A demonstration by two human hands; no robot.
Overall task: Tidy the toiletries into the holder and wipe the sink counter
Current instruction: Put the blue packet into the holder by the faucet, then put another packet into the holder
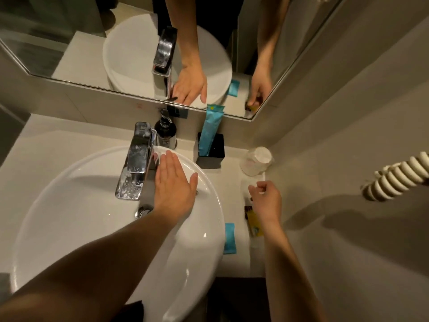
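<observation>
A black square holder (214, 149) stands on the counter behind the basin, with a tall blue packet (212, 129) upright in it. My left hand (174, 184) lies flat, palm down, on the back rim of the white basin (97, 228), beside the tap; something pale and shiny shows at its fingertips. My right hand (267, 201) is over the counter strip right of the basin, fingers pinched on the edge of a white packet (249, 185). A yellow sachet (254, 223) and a dark brown sachet (248, 211) lie partly under that wrist. A blue packet (229, 238) lies by the basin's edge.
A chrome tap (135, 161) spotted with water stands at the basin's back, with a dark pump bottle (166, 131) behind it. An upturned wrapped cup (256, 160) sits in the counter's corner. A mirror (116, 54) runs along the back wall. A coiled cord (394, 175) hangs on the right wall.
</observation>
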